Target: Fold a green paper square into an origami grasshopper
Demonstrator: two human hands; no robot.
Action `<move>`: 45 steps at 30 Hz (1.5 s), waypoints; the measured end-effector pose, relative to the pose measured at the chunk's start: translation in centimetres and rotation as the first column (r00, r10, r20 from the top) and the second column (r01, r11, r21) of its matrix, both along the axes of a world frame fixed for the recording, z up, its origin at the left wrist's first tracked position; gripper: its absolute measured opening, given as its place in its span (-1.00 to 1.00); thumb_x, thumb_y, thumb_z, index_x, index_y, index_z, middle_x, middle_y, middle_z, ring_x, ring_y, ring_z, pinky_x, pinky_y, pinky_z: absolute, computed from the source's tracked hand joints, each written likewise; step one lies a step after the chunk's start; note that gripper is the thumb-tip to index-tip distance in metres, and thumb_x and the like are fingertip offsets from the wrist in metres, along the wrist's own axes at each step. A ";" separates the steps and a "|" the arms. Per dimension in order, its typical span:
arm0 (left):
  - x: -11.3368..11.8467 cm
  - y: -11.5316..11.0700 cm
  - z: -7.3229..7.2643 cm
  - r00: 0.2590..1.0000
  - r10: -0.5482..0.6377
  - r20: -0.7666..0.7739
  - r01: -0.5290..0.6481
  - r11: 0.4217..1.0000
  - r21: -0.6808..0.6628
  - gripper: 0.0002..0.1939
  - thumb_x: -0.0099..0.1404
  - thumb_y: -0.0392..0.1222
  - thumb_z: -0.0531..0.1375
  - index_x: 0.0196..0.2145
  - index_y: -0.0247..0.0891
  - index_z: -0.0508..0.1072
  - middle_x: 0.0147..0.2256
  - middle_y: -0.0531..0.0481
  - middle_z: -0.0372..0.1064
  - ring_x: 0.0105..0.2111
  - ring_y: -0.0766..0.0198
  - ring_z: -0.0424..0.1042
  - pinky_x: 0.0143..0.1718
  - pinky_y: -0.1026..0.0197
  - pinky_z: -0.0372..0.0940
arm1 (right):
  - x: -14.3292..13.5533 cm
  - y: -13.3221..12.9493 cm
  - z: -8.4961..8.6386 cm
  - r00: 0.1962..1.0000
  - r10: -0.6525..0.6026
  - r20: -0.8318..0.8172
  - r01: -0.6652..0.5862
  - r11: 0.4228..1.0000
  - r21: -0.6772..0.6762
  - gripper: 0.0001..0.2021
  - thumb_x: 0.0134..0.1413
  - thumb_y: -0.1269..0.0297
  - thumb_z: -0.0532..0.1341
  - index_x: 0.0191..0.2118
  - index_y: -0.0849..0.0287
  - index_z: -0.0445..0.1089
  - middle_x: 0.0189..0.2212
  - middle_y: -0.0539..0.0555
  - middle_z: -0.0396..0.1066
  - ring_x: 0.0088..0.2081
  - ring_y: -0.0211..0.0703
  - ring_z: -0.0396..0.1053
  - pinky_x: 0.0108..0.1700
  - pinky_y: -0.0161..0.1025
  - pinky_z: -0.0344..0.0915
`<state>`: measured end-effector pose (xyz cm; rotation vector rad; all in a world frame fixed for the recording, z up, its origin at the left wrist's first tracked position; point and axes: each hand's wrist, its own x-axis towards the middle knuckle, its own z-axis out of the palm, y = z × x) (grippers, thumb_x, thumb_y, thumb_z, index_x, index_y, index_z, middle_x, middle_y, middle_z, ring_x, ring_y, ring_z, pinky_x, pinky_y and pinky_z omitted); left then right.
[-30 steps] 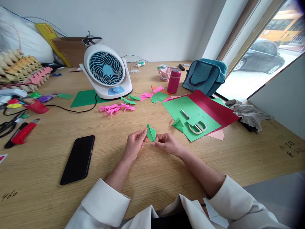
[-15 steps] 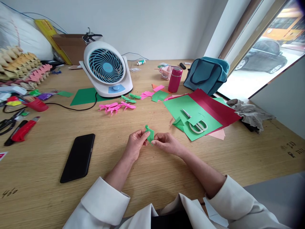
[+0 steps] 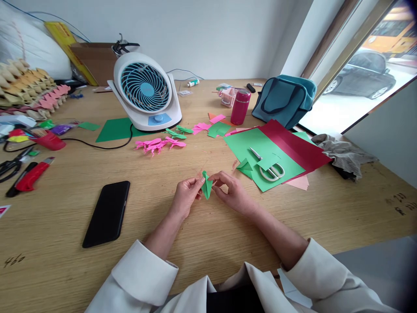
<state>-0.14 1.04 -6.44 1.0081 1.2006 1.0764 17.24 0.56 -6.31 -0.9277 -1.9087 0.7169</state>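
Note:
A small folded green paper piece (image 3: 206, 188), pointed at its lower end and with a narrow bent tip at the top, is held above the table. My left hand (image 3: 186, 195) pinches its left edge between thumb and fingers. At its right edge, my right hand (image 3: 230, 191) has its index fingertip touching the upper part, with the thumb apart from the index finger. A folded green paper triangle (image 3: 245, 168) lies to the right. Beside it, white-handled scissors (image 3: 272, 172) rest on a light green sheet (image 3: 237, 143).
Pink folded paper figures (image 3: 158, 146) and green ones (image 3: 177, 132) lie before a white fan (image 3: 146, 91). A black phone (image 3: 107, 214) is at left, near a red utility knife (image 3: 34, 174). Behind stand a magenta flask (image 3: 240, 107) and a teal bag (image 3: 285, 102). Dark red sheets (image 3: 293, 148) lie at right.
My right hand has let go of the paper's lower end, and its index finger has moved up to the upper right edge. The paper has turned, now showing a pointed, creased face.

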 end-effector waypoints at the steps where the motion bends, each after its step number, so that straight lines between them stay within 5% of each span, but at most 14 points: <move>1: 0.0 0.0 0.0 1.000 -0.004 -0.008 0.004 1.000 0.004 -0.51 -0.01 0.22 0.36 -0.51 -0.34 0.48 -0.59 0.06 0.31 -0.58 0.43 0.23 -0.62 0.41 0.13 | 0.0 0.0 0.0 1.000 -0.004 0.007 0.003 1.000 0.005 -0.78 0.17 0.50 0.14 -0.11 0.12 0.36 -0.22 0.06 0.42 -0.28 -0.24 0.42 -0.20 -0.24 0.41; 12: -0.3 0.2 -1.1 0.974 -0.090 -0.210 0.119 0.984 0.130 -0.57 0.21 0.16 0.19 -0.48 -0.31 0.48 -0.62 0.12 0.20 -0.62 0.42 0.14 -0.61 0.36 0.08 | 0.5 0.1 0.2 0.991 -0.034 0.127 0.013 0.987 0.162 -0.76 0.16 0.49 0.18 -0.07 0.11 0.36 -0.16 0.13 0.35 -0.11 -0.10 0.37 -0.07 -0.12 0.38; 20: -0.2 -0.4 -1.1 0.834 -0.093 -0.543 0.260 0.935 0.240 -0.83 0.26 -0.21 0.17 -0.18 -0.21 0.46 -0.48 0.07 0.45 -0.48 0.29 0.40 -0.38 0.29 0.24 | 1.7 -0.8 -0.4 0.962 0.000 0.274 -0.040 0.989 0.141 -0.85 0.21 0.47 0.16 -0.14 0.15 0.37 -0.23 0.13 0.34 -0.20 -0.12 0.37 -0.14 -0.18 0.35; 28: 0.2 -1.5 -1.1 0.650 -0.096 -0.754 0.495 0.806 0.324 -0.84 0.22 -0.42 0.16 -0.29 -0.19 0.40 -0.26 0.00 0.39 -0.32 0.26 0.42 -0.27 0.23 0.30 | 2.6 -2.7 -0.9 0.898 -0.009 0.440 -0.051 0.991 0.124 -0.86 0.29 0.41 0.09 -0.15 0.16 0.39 -0.25 0.13 0.37 -0.25 -0.15 0.36 -0.19 -0.22 0.31; 36: 0.1 -2.2 -1.1 0.599 -0.112 -0.793 0.560 0.766 0.315 -0.77 0.26 -0.48 0.10 -0.25 -0.20 0.43 -0.24 0.02 0.37 -0.31 0.29 0.39 -0.29 0.25 0.27 | 2.7 -2.4 -1.4 0.886 0.024 0.463 -0.085 0.990 0.111 -0.87 0.25 0.44 0.13 -0.16 0.17 0.40 -0.27 0.14 0.37 -0.23 -0.10 0.32 -0.16 -0.17 0.30; 45: 0.4 -3.6 -0.7 0.627 -0.080 -0.775 0.506 0.799 0.327 -0.82 0.23 -0.41 0.25 -0.24 -0.21 0.39 -0.23 0.01 0.34 -0.29 0.27 0.40 -0.28 0.23 0.31 | 2.9 -1.9 -0.9 0.940 0.096 0.329 -0.074 0.994 -0.078 -0.90 0.24 0.40 0.19 -0.17 0.18 0.45 -0.28 0.11 0.36 -0.26 -0.16 0.37 -0.20 -0.22 0.31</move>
